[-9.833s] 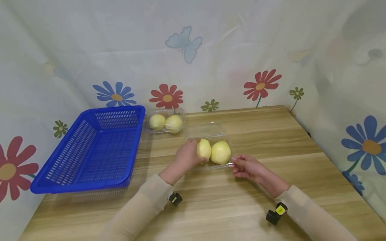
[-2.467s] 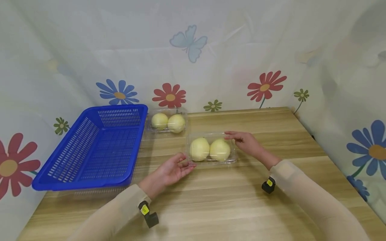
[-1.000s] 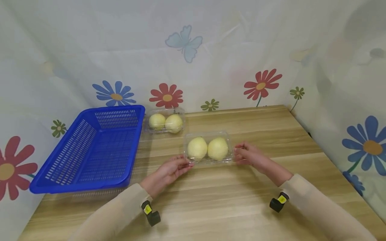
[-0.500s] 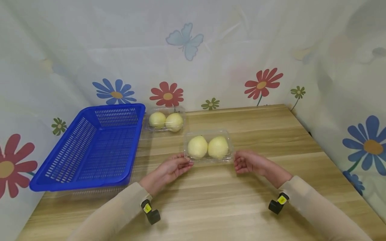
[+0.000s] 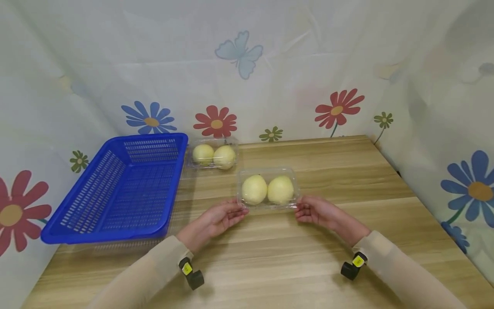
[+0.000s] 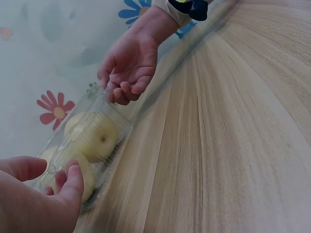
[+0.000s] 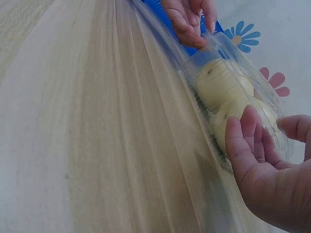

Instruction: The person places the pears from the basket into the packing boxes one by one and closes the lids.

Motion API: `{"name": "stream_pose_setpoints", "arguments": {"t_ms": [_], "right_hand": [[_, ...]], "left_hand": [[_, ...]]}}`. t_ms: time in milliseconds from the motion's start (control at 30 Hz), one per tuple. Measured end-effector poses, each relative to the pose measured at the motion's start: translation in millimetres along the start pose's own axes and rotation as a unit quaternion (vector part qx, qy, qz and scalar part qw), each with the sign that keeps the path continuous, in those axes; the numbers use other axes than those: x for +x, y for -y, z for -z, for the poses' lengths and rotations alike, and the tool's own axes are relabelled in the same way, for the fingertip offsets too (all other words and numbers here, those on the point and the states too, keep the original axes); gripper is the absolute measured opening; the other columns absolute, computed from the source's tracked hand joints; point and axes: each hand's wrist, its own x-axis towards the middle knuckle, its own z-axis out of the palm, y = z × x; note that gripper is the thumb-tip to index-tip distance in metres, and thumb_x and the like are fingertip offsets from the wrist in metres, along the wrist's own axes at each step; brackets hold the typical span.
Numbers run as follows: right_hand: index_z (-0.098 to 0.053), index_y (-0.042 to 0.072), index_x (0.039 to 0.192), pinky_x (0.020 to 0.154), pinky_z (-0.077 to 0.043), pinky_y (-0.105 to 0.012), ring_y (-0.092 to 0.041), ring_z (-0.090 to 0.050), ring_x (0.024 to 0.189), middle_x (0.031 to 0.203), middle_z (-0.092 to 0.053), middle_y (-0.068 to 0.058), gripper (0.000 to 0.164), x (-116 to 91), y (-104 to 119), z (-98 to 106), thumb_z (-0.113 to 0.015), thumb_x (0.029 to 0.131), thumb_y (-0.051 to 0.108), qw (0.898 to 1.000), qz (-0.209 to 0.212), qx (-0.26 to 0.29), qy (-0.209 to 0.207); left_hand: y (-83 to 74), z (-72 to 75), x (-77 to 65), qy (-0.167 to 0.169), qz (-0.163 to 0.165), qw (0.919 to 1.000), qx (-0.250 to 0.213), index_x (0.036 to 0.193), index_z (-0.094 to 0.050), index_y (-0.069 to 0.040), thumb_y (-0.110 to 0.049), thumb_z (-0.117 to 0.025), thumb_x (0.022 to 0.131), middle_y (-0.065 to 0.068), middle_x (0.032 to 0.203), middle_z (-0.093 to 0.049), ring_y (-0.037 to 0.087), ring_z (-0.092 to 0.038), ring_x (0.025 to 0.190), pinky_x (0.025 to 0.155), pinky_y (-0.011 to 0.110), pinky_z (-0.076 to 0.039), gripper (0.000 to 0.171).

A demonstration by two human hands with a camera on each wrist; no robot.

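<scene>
A clear plastic clamshell box [image 5: 268, 207] sits on the table with its lid down over two round, pale yellow fruits [image 5: 254, 189] that look like pears. My left hand [image 5: 218, 221] pinches the box's front left corner between thumb and fingers. At the front right corner, my right hand [image 5: 318, 212] pinches the rim, its fingers curled below the thumb. The left wrist view shows the fruits [image 6: 99, 138] side by side through the ribbed plastic. In the right wrist view, the thumb and fingers of my right hand [image 7: 272, 179] stand either side of the box edge.
A blue plastic basket [image 5: 173, 184] with slotted walls stands at the left. Beside its back right corner is a second clear box [image 5: 194, 163] holding two similar fruits [image 5: 224, 156]. A flowered sheet [image 5: 293, 68] hangs behind the wooden table [image 5: 270, 266].
Earlier the box lay open with my left hand on a fruit; its lid is now down. My right hand has moved from the back right corner to the front right corner. My left hand stays at the front left.
</scene>
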Motion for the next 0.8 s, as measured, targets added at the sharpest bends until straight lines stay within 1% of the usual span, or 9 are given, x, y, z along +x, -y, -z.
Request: {"name": "stream_pose_setpoints", "arguments": {"t_ms": [167,300,367,467,533,600,667,700,800], "right_hand": [[-0.058,0.012,0.097,0.080,-0.060,-0.019,-0.006,-0.066,0.081,0.089,-0.065,0.003,0.022,0.0,-0.8,-1.5,-0.038,0.104,0.006,1.000,0.010,0.001,-0.005],[-0.058,0.013,0.096,0.080,-0.060,-0.019,-0.005,-0.066,0.080,0.088,-0.065,0.004,0.024,0.0,-2.5,-3.5,-0.037,0.106,0.005,1.000,0.020,0.004,-0.010],[-0.058,0.013,0.096,0.079,-0.060,-0.018,-0.005,-0.066,0.080,0.087,-0.065,0.005,0.025,0.0,-3.7,-4.7,-0.037,0.107,0.005,1.000,0.025,0.005,-0.019],[-0.058,0.014,0.095,0.080,-0.061,-0.019,-0.005,-0.067,0.080,0.087,-0.066,0.005,0.025,-0.9,-4.7,-7.4,-0.038,0.108,0.007,0.999,0.026,0.012,-0.032],[-0.058,0.014,0.095,0.081,-0.061,-0.020,-0.005,-0.069,0.082,0.088,-0.068,0.004,0.024,-1.8,-5.4,-9.5,-0.039,0.109,0.008,0.999,0.025,0.024,-0.038],[-0.058,0.013,0.097,0.085,-0.061,-0.020,-0.007,-0.071,0.086,0.091,-0.070,0.002,0.022,-3.2,-6.2,-11.5,-0.040,0.109,0.009,0.998,0.024,0.045,-0.042],[-0.058,0.012,0.101,0.088,-0.061,-0.021,-0.009,-0.074,0.092,0.096,-0.072,-0.001,0.020,-4.9,-7.3,-13.5,-0.040,0.110,0.012,0.996,0.024,0.079,-0.046],[-0.058,0.011,0.103,0.090,-0.061,-0.021,-0.011,-0.074,0.095,0.098,-0.072,-0.002,0.020,-6.0,-7.8,-14.8,-0.040,0.111,0.013,0.994,0.026,0.095,-0.045],[-0.056,0.009,0.109,0.094,-0.059,-0.021,-0.013,-0.075,0.098,0.102,-0.071,-0.004,0.019,-8.8,-9.6,-18.9,-0.038,0.111,0.014,0.988,0.030,0.143,-0.052]], "left_hand": [[0.5,2.2,-1.2,0.010,0.001,0.9999,0.004,0.124,-0.047,-0.003,0.002,-0.044,0.105,-0.002,0.092,-0.070,0.007,-0.071,0.089,0.092,0.019,-0.059,0.020],[0.8,2.8,-2.2,0.016,0.002,0.9999,0.002,0.131,-0.044,-0.001,0.001,-0.043,0.106,-0.002,0.093,-0.070,0.007,-0.071,0.090,0.091,0.018,-0.059,0.025],[0.9,2.5,-3.3,0.016,0.003,0.9999,0.001,0.137,-0.041,0.001,0.000,-0.043,0.106,-0.002,0.093,-0.071,0.007,-0.071,0.090,0.092,0.019,-0.059,0.031],[1.4,2.1,-6.7,0.012,-0.002,0.9999,0.006,0.151,-0.028,0.008,0.000,-0.043,0.106,0.000,0.097,-0.070,0.008,-0.070,0.093,0.105,0.025,-0.055,0.048],[1.9,2.2,-10.4,0.005,-0.008,0.9999,0.010,0.156,-0.019,0.011,0.000,-0.043,0.106,0.003,0.104,-0.067,0.009,-0.068,0.097,0.116,0.033,-0.047,0.057],[2.3,3.5,-16.0,0.003,-0.016,0.9998,0.015,0.158,-0.013,0.012,0.000,-0.042,0.106,0.009,0.115,-0.062,0.012,-0.065,0.103,0.125,0.041,-0.037,0.061],[2.7,5.8,-22.5,-0.002,-0.022,0.9996,0.015,0.158,-0.012,0.012,-0.001,-0.041,0.106,0.013,0.123,-0.056,0.014,-0.063,0.106,0.127,0.044,-0.033,0.061],[2.9,7.9,-25.8,-0.005,-0.023,0.9996,0.014,0.158,-0.012,0.012,-0.002,-0.041,0.106,0.014,0.125,-0.054,0.014,-0.063,0.106,0.127,0.044,-0.033,0.062],[2.9,14.0,-35.5,-0.009,-0.028,0.9995,0.010,0.158,-0.012,0.012,-0.003,-0.040,0.106,0.010,0.121,-0.055,0.011,-0.064,0.103,0.117,0.034,-0.047,0.061]]}}
